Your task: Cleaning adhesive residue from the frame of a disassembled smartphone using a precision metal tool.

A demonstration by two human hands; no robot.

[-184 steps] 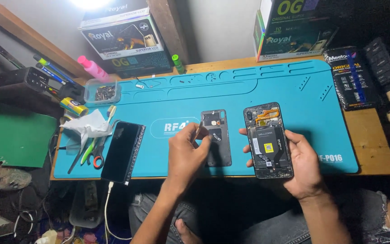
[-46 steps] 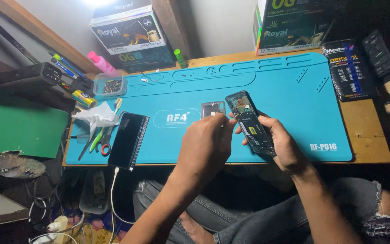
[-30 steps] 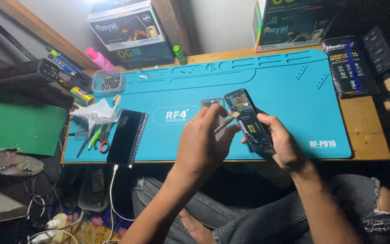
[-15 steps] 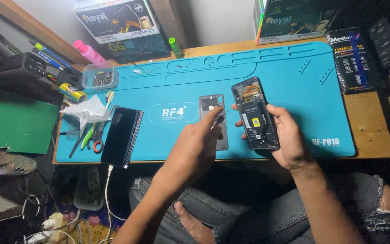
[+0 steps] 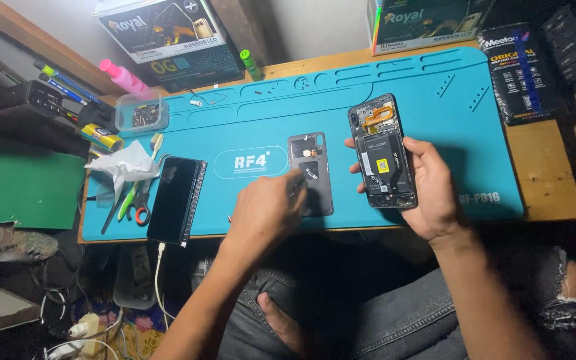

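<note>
The right hand is clamped around an opened phone, thumb on its near edge and fingers wrapped behind the far edge, holding it just above the blue mat with its bare insides facing up. Just to the left of that grip, the left hand rests on the mat with its fingertips pinched together on the grey back cover, which lies flat; whether they grip something small there I cannot tell. Well to the left of that hand lies a dark phone, with scissors and a crumpled tissue beyond it.
</note>
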